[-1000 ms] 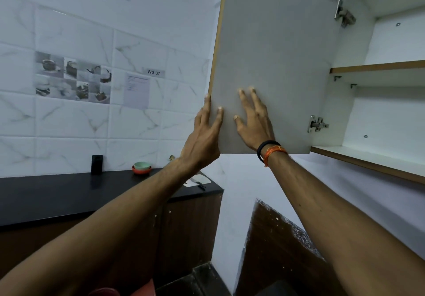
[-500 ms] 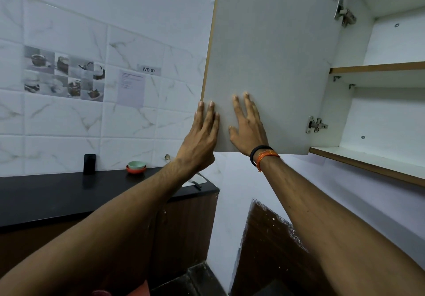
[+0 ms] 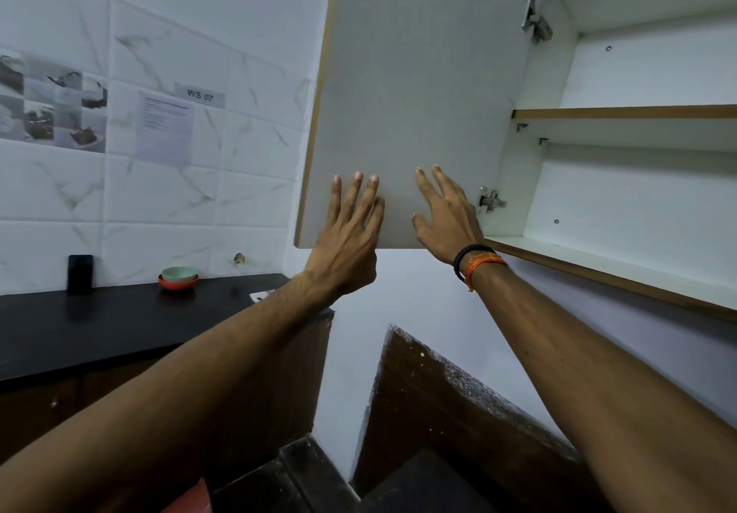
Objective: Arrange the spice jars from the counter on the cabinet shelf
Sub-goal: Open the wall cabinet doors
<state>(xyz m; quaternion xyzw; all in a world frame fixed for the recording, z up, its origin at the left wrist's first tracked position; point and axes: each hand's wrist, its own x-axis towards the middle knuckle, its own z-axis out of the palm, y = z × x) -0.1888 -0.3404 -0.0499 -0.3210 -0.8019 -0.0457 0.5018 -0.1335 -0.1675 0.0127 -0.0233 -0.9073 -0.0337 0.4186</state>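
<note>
The white wall cabinet stands wide open, its door (image 3: 414,86) swung out to the left. Both my hands lie flat against the lower part of the door's inner face, fingers straight. My left hand (image 3: 351,233) is near the door's bottom edge, and my right hand (image 3: 446,217), with black and orange wristbands, is just left of the lower hinge (image 3: 491,200). The lower shelf (image 3: 622,269) and the upper shelf (image 3: 626,113) hold nothing that I can see. No spice jar is in view.
A black counter (image 3: 99,325) runs along the tiled wall at the left. On it sit stacked green and red bowls (image 3: 178,278) and a dark phone-like object (image 3: 80,274) leaning on the wall. Brown cabinets stand below.
The door has swung further left and open. My left hand has moved from the door's edge onto its inner face, and the view has shifted right.
</note>
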